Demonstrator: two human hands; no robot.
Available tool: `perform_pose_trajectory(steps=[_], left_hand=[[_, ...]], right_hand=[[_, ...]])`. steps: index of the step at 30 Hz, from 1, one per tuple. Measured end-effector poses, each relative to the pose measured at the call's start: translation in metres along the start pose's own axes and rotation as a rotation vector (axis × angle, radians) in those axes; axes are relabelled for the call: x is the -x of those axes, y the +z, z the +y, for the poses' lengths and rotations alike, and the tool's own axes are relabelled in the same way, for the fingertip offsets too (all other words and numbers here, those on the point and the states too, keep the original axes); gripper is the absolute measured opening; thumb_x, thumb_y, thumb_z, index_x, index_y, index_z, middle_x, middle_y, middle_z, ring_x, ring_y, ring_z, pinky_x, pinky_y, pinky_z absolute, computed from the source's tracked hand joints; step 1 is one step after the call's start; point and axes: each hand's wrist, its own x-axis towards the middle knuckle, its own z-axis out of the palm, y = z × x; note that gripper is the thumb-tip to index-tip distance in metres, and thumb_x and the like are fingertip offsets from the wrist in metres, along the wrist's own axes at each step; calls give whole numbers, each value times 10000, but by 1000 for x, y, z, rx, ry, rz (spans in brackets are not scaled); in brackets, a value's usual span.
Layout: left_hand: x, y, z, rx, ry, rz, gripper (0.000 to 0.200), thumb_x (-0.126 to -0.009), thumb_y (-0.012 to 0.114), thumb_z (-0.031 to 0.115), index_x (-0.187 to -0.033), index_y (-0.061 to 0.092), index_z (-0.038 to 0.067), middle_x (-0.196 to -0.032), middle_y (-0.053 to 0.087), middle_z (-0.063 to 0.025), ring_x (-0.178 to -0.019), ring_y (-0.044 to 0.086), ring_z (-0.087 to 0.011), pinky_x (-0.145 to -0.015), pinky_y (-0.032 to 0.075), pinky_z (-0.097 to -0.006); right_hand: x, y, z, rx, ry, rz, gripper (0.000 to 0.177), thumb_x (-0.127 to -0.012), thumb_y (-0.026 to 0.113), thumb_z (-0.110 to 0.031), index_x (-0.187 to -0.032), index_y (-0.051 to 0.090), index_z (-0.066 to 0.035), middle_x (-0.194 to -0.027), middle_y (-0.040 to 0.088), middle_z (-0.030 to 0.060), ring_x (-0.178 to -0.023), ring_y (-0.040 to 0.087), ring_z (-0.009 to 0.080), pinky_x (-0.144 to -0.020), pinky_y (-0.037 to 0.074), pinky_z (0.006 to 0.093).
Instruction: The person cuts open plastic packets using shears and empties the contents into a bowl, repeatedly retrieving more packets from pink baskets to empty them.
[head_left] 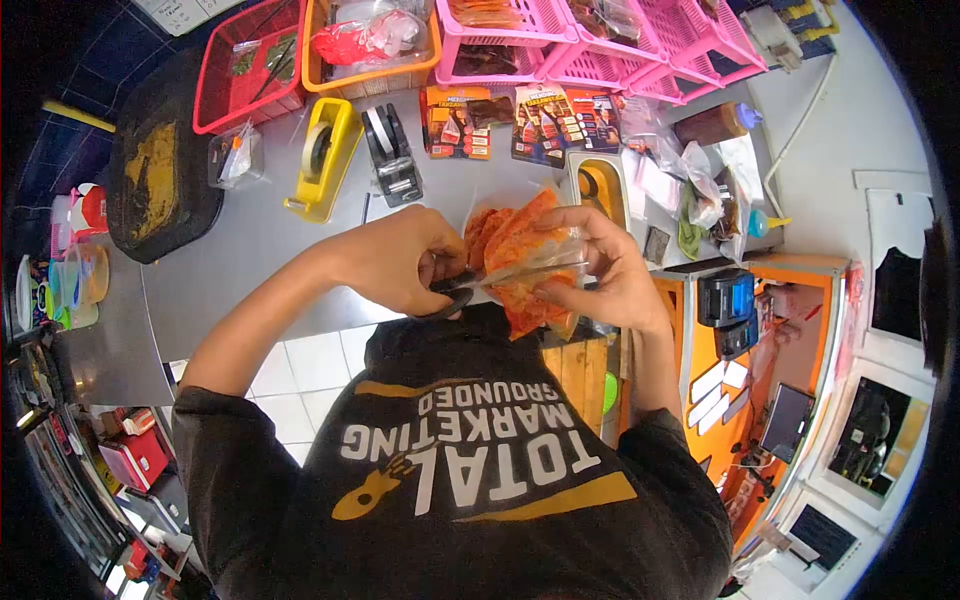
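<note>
Much of the black-handled tool (455, 302) is covered by the left hand (395, 258), whose grip is closed round its handles; it looks like scissors, though a grey strip running across the clear packet (515, 262) could be a blade or the packet's own edge. The right hand (620, 272) pinches that packet, filled with orange-red pieces, its grip narrow, thumb and fingers hiding one side. The packet is held up over the table's near edge, which the arms and the black shirt (480, 450) partly cover. What the pink baskets (600, 66) contain is hard to make out, and they are cut off above.

The table (240, 245) is bare grey metal near its left corner. Toward its far edge stand a red tray (240, 115) and an orange tray (372, 78), with a yellow tape dispenser (342, 150) and a black tape dispenser (398, 183) nearer. Printed cards (458, 132) lie before the baskets. A metal container (617, 190) sits toward the right end, near a brown bottle (703, 124). White floor tiles (325, 360) show below the near edge; an orange-framed cabinet (800, 265) stands to the right.
</note>
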Motion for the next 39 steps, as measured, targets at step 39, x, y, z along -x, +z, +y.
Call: perform_pose_trajectory(steps=[39], left_hand=[[-4,13,11,-60,51,103,353,-666,762,235,-654,575,-65,-602,591,-164,-549,603,-241,-535,475,-339]], right_hand=[[-11,20,1,-86,-37,-47,635,-617,804,77,-1208,576,35,-1215,601,82,-1131,562,149,-983,447,303]])
